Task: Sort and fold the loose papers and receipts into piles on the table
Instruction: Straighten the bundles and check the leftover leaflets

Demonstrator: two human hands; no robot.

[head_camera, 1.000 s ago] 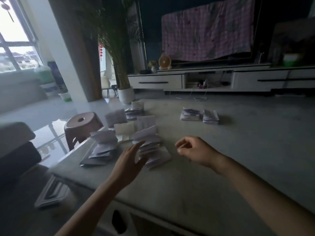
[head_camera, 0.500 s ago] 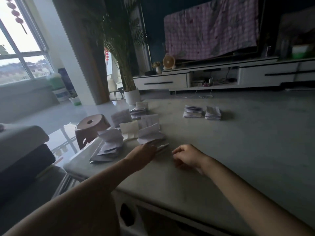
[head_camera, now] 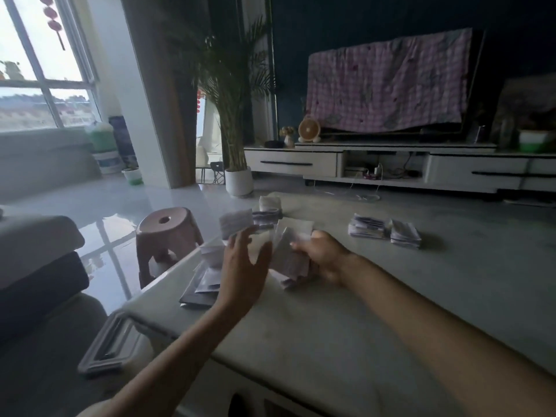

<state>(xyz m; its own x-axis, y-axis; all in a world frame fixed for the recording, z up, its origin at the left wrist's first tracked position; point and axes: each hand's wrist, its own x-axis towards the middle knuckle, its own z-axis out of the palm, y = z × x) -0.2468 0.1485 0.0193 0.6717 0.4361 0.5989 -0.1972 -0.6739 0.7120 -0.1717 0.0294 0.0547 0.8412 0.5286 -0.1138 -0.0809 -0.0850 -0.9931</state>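
Both hands are raised over the near left part of the pale grey stone-topped table (head_camera: 346, 326). A bundle of white, purple-printed folded receipts (head_camera: 290, 257) is gripped in the right hand (head_camera: 326, 257), with the fingers curled round its right side. Motion blur prevents the exact finger placement from being told. The left hand (head_camera: 243, 266) is held open, fingers straight and spread, palm turned toward the bundle and just beside it. Contact with the paper cannot be confirmed.

The step in hand is judged to be the squaring or splitting of the held bundle. The bundle should be supported by the open palm while its edges are levelled. Sheets should be separated one at a time and creased flat on the table. Thin paper is expected to slip and fan out, so even grip pressure is advised.

A loose heap of white and grey papers (head_camera: 204, 281) lies unsorted at the table's left edge, beside the left hand. Care should be taken that it is not swept off. Two piles are set side by side well to the right: a flat white-and-purple stack (head_camera: 367, 227) and a neighbouring squared stack (head_camera: 404, 234). Folded sheets are best added there by type.
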